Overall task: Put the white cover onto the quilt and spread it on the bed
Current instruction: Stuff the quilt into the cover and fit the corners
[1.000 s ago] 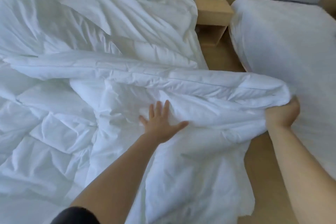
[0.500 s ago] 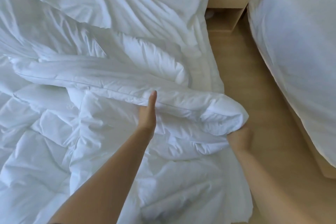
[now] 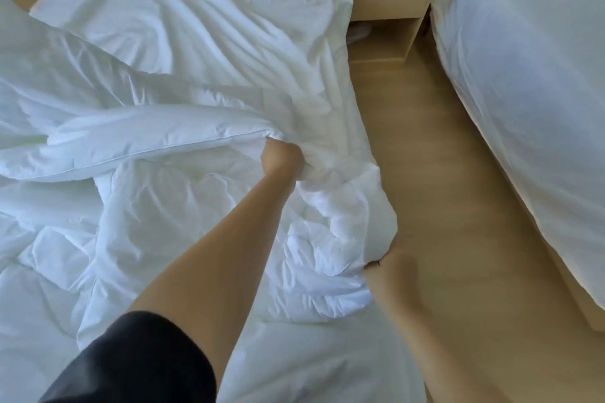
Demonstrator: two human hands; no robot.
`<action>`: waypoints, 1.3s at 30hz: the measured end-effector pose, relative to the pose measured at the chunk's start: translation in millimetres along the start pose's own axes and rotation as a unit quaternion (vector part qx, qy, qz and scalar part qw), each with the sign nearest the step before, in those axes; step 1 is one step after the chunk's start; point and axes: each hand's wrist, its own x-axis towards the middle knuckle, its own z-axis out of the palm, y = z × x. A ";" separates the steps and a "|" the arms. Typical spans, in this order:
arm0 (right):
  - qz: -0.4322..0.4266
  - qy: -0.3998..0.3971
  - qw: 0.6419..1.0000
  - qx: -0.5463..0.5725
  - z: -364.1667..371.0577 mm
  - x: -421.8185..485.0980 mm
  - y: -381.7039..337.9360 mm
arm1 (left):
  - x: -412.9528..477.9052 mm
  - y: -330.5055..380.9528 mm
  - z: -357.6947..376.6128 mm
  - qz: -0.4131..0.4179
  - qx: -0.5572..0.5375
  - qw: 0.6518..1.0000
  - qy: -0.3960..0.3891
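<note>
Our left hand (image 3: 283, 162) clenches the piped edge of the puffy white stitched quilt (image 3: 157, 206); our right hand (image 3: 391, 267) grips its bunched corner beside the pale wooden floor (image 3: 442, 173).

the quilt (image 3: 137, 239) was white and puffy, stitched in squares, and lay crumpled across the near half of the bed (image 3: 314, 360). one piped edge was folded over in a long roll running left to right, and its right corner was bunched at the bed's side. the white cover (image 3: 196, 29), thin and creased, lay spread over the far half.
</note>
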 end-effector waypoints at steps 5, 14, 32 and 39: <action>-0.161 0.012 0.987 0.003 -50.6 -9.3 28.6 | -58.3 23.7 112.9 0.138 0.168 0.938 -0.269; -0.230 0.041 0.972 -0.010 -78.6 -19.2 47.3 | -85.4 -40.1 110.2 0.155 0.342 0.827 -0.417; -0.513 -0.085 0.847 -0.112 212.5 -1.6 -247.2 | 43.6 -106.0 -295.0 0.140 0.121 0.982 0.024; -0.435 -0.225 0.808 -0.327 404.6 11.2 -356.9 | 187.0 -176.3 -472.9 0.024 0.159 0.952 0.259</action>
